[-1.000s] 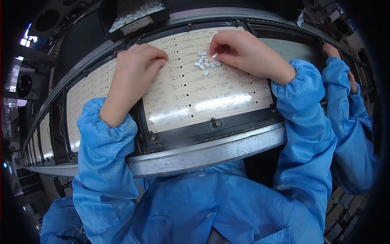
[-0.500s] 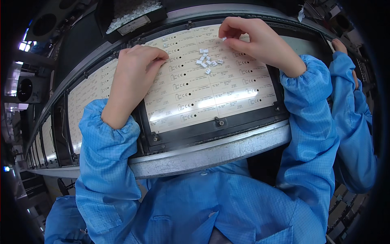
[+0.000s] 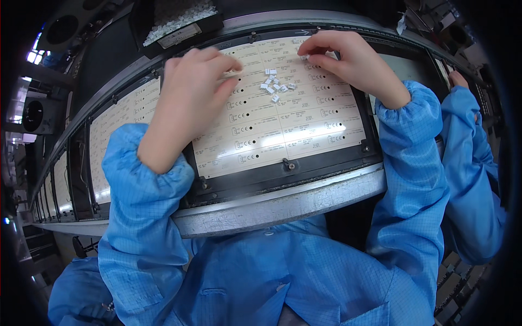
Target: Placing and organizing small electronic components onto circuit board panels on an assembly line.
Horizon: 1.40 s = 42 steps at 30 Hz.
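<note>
A cream circuit board panel, printed with repeated markings and black dots, lies in a black frame before me. Several small white connectors sit in a loose heap on its upper middle. My right hand is over the panel's far right part, thumb and forefinger pinched on a tiny white connector at the panel's surface. Above the panel's left side is my left hand. Motion smears its fingers, so whether they hold anything does not show.
Beyond the frame stands a black bin heaped with white connectors. More framed panels continue along the line to the left. A metal rail runs along the near edge. At the right, another person's hand and blue sleeve are close by.
My left hand has moved right and turned over the panel, its fingers blurring. My right hand has shifted slightly nearer, still pinching. The heap of connectors looks unchanged.
</note>
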{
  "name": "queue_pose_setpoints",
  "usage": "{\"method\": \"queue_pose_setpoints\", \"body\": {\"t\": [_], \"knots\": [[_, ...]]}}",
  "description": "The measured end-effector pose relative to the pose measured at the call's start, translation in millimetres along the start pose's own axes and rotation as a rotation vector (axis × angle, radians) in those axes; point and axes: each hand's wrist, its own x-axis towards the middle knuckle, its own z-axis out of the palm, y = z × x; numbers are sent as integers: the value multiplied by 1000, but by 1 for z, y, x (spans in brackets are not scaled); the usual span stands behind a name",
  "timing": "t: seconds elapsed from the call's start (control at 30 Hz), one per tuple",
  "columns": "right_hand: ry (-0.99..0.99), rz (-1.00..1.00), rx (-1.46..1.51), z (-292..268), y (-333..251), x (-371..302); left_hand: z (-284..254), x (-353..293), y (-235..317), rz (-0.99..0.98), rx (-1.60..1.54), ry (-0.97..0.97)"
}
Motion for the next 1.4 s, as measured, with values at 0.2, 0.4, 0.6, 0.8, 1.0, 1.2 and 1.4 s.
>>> {"method": "queue_pose_setpoints", "body": {"t": [0.2,0.4,0.6,0.8,1.0,1.2,1.4], "knots": [[-25,88,50,1,-4,-3,23,29,25,0,-54,-29],[-48,135,-44,2,-7,-2,24,32,23,-47,-242,-26],[-77,121,-57,6,-5,-1,8,25,10,-120,-824,-164],[-93,131,-56,5,-6,-1,8,23,6,-118,-919,-196],[-111,139,-62,2,-11,2,5,21,-1,-102,-874,-163],[-105,84,-94,3,-5,0,0,21,-9,-127,-969,-128],[-63,155,-128,7,-18,1,-6,18,-16,-137,-873,-168]]}}
